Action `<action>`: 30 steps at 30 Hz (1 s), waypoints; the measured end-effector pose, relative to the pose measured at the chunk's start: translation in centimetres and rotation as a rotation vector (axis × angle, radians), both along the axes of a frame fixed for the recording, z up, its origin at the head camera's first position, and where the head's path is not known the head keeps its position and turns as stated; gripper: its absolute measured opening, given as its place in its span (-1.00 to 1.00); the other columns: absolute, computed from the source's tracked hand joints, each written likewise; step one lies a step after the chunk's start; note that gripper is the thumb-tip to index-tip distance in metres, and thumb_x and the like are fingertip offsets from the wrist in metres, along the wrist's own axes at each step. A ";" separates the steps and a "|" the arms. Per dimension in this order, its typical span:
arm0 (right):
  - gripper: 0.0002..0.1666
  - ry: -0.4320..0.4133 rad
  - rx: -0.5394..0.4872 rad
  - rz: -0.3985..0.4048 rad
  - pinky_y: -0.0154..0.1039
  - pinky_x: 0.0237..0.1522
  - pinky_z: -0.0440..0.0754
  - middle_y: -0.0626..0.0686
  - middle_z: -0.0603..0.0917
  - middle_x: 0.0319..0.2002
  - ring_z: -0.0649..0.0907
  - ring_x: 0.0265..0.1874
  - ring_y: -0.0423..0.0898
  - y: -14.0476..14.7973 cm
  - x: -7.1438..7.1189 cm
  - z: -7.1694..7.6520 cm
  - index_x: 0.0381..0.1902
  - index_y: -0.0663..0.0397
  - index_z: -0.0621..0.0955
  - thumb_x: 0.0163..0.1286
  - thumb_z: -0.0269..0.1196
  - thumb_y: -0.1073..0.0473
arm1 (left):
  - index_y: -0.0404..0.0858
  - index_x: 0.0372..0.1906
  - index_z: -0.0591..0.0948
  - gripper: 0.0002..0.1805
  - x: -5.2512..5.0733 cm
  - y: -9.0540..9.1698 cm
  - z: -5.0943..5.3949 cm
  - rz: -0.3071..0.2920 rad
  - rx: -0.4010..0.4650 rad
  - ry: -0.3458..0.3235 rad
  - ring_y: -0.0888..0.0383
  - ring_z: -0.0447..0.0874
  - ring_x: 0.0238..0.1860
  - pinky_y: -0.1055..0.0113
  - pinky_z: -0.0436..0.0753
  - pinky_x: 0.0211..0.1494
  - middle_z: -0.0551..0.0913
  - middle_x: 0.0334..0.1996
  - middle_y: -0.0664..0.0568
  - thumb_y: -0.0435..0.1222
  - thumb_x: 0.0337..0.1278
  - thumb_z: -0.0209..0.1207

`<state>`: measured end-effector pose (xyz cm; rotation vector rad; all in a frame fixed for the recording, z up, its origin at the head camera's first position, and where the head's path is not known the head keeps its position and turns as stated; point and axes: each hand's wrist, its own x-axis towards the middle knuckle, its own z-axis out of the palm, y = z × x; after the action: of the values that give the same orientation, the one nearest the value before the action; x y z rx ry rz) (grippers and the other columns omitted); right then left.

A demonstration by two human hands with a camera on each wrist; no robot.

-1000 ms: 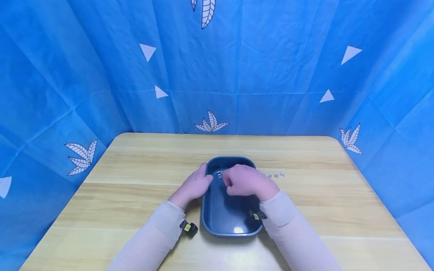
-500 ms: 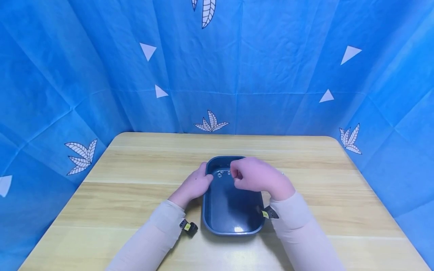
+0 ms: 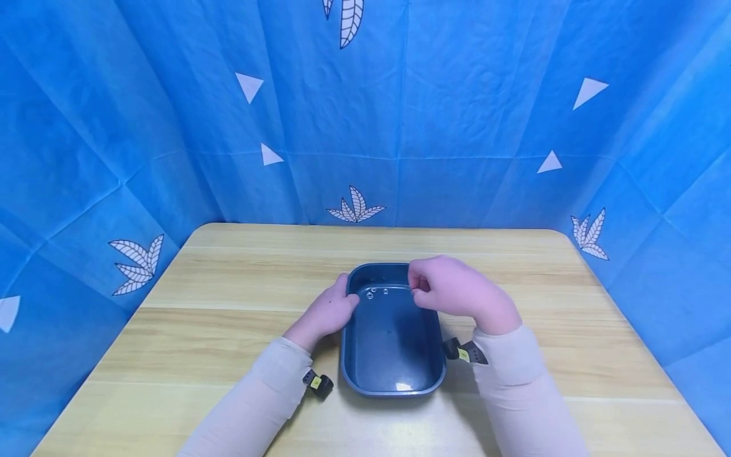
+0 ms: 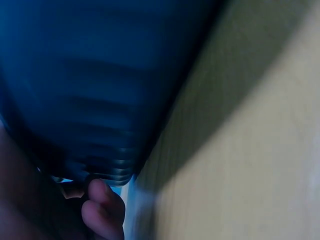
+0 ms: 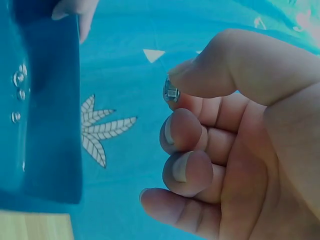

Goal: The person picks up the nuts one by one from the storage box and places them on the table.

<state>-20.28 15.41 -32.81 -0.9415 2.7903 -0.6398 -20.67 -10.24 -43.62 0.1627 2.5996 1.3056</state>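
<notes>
Metal piece (image 5: 171,92), small, shiny and nut-like, pinched between thumb and forefinger of the right hand (image 3: 454,289), up by the far right corner of the dark blue tray (image 3: 388,355)! Hidden from the head view, so cannot tell whether over the inside or just past the rim. Other right fingers curled in, with nothing visible in their grasp. Probably light, hard and stiff, hardly fragile, yet smooth enough to slip; best taken by its outer edge, right between the fingertip pads. Over to the left hand (image 3: 331,308): clamped on the left wall, thumb over the rim, fingers outside. Watch those edges: raised walls all round, black wrist camera (image 3: 452,349) close beside the right rim, similar pieces (image 3: 385,291) gathered near the far wall. Good height overhead, wide wooden table (image 3: 571,355) to either side, blue curtain (image 3: 485,114) behind its far edge.
</notes>
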 end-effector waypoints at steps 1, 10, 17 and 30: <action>-0.87 0.006 -0.001 -0.004 -0.19 -0.42 0.50 -0.14 0.44 -0.60 0.48 -0.56 -0.15 0.2 0.0 0.0 -0.41 -0.08 0.53 0.19 0.22 0.29 | -0.20 0.58 0.11 -0.33 0.0 0.0 0.0 0.000 -0.002 0.002 -0.16 0.21 0.49 -0.27 0.27 0.41 0.28 0.51 -0.10 -0.11 0.48 -0.12; -0.92 -0.012 -0.006 -0.055 -0.18 -0.42 0.50 -0.13 0.49 -0.58 0.48 -0.57 -0.15 2.3 -0.6 0.0 -0.33 -0.02 0.59 0.26 0.20 0.28 | -0.18 0.53 0.19 -0.38 -0.1 0.0 -0.1 0.001 0.000 0.016 -0.16 0.29 0.45 -0.27 0.32 0.37 0.35 0.46 -0.09 -0.11 0.47 -0.10; -0.93 -0.035 -0.004 -0.091 -0.18 -0.40 0.50 -0.12 0.55 -0.53 0.50 -0.55 -0.15 3.7 -1.3 -0.4 -0.32 0.02 0.59 0.25 0.20 0.29 | -0.19 0.55 0.17 -0.37 0.0 0.1 0.1 0.003 0.004 0.008 -0.15 0.26 0.47 -0.27 0.29 0.39 0.33 0.48 -0.09 -0.11 0.47 -0.10; -0.92 -0.148 0.022 -0.135 -0.17 -0.37 0.50 -0.07 0.58 -0.48 0.52 -0.48 -0.10 4.5 -2.8 -2.4 -0.36 0.06 0.58 0.22 0.19 0.33 | -0.20 0.58 0.12 -0.33 0.0 0.1 0.2 0.007 0.001 -0.003 -0.14 0.21 0.49 -0.26 0.25 0.42 0.28 0.51 -0.09 -0.11 0.48 -0.11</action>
<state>-23.05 19.94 -35.17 -0.6758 2.7394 -0.6661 -20.67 -10.18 -43.38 0.1523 2.5993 1.3084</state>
